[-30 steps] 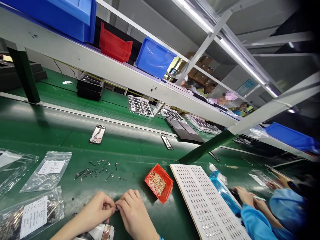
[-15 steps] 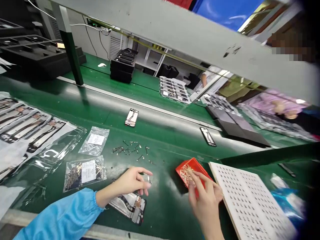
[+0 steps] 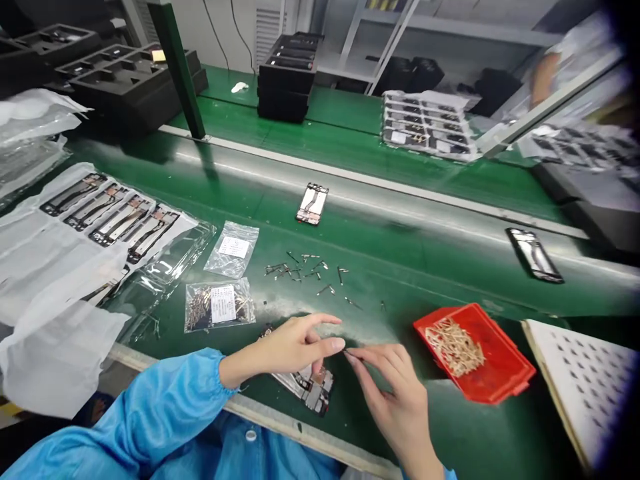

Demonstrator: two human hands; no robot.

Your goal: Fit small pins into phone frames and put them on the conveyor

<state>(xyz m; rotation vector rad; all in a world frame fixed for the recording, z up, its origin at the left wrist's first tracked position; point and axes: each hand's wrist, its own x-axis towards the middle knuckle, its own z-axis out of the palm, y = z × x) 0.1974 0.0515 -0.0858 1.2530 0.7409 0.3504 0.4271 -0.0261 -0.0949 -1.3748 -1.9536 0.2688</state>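
My left hand (image 3: 293, 347) rests on a phone frame (image 3: 309, 390) lying at the near edge of the green bench, with its fingers spread over it. My right hand (image 3: 395, 397) reaches in from the right. Its thumb and forefinger are pinched on something tiny, right at the left thumb tip. A red tray (image 3: 505, 393) of pale thin parts sits just right of the hands. Several loose metal pieces (image 3: 305, 270) lie scattered beyond them. Both sleeves are blue.
Two small bags (image 3: 220, 303) (image 3: 233, 248) lie left of the loose pieces, and plastic sheets with phone frames (image 3: 110, 217) lie further left. A white perforated board (image 3: 590, 387) is at the right. Phone frames (image 3: 312, 203) (image 3: 534, 255) ride the belt. Black trays (image 3: 287, 77) and a green post (image 3: 177, 67) stand behind.
The view has tipped downwards and to the left. My right hand left the red tray and came back beside my left hand, which stays on the phone frame.
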